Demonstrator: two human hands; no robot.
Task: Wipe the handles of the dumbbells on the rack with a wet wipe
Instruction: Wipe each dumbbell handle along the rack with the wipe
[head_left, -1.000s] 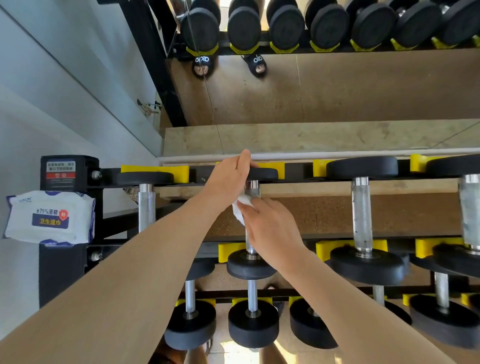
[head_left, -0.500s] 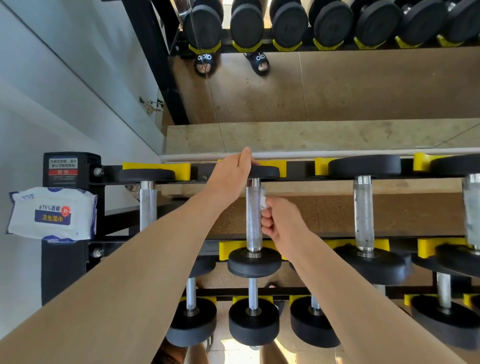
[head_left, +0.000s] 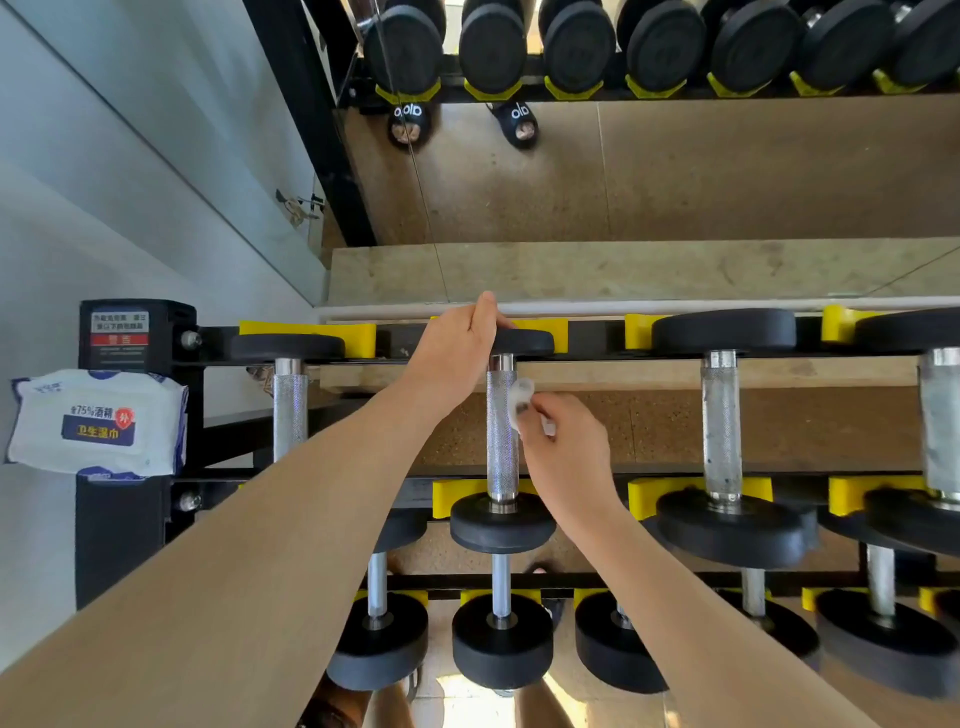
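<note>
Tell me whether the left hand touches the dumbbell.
Touching. Head view shows the left hand resting on the dumbbell's far head.

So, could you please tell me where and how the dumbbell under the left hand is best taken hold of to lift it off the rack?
Take the dumbbell by its knurled steel handle, probably from above, palm down, fingers wrapped round the middle. The handle lies bare between the two black heads, which sit in yellow cradles, so straight up looks clear. First the right hand with the wet wipe must leave; the left hand rests on the far head.
</note>
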